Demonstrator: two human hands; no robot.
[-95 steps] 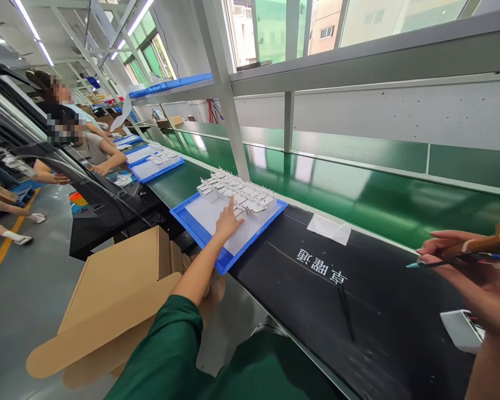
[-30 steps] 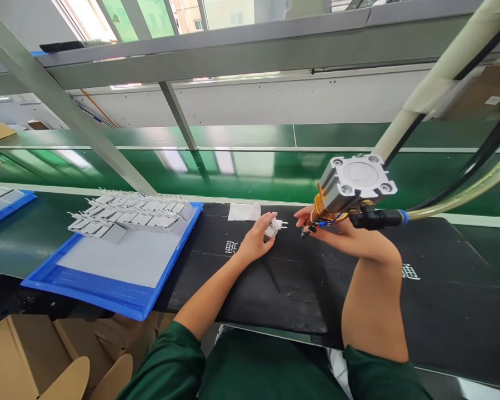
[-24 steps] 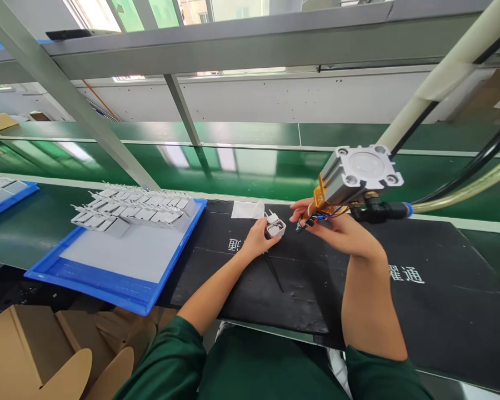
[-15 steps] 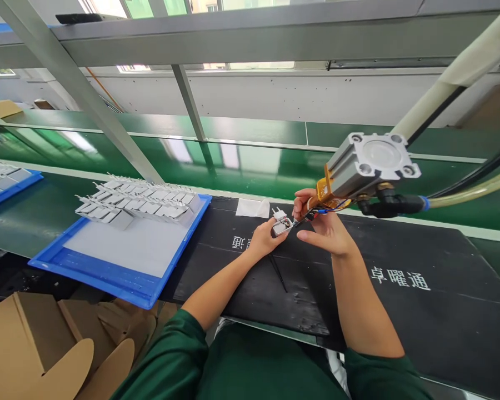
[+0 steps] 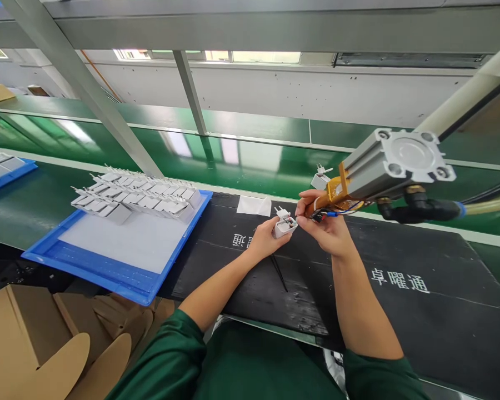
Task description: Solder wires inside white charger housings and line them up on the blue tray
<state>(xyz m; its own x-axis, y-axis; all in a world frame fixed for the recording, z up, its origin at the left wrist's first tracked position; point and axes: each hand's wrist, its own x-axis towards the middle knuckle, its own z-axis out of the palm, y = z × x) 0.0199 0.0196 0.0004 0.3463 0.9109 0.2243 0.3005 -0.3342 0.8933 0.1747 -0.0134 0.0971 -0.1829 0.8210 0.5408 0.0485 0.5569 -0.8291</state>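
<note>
A small white plug housing (image 5: 285, 226), open on top with prongs and wires showing, is gripped in my left hand (image 5: 266, 238) above the black mat (image 5: 404, 316). Close beside it on the right, my right hand (image 5: 327, 230) is closed around the orange tip of a pneumatic tool (image 5: 337, 186), its thumb and fingertip near the housing's edge. The tool's silver cylinder (image 5: 404, 158) hangs over the right hand and hides part of its fingers. Black tweezers (image 5: 279, 273) lie on the mat below the left hand.
Left of the mat, a blue tray (image 5: 108, 272) holds rows of white plug housings (image 5: 141, 194). A white paper (image 5: 254, 205) lies at the mat's back edge. Another white housing (image 5: 320, 178) stands on the green belt (image 5: 250, 172). Cardboard boxes (image 5: 29, 333) are at lower left.
The tool has moved right and slightly nearer. My right thumb has closed in toward the fingers. A white housing now shows on the belt behind the tool. The view has tilted down slightly.
</note>
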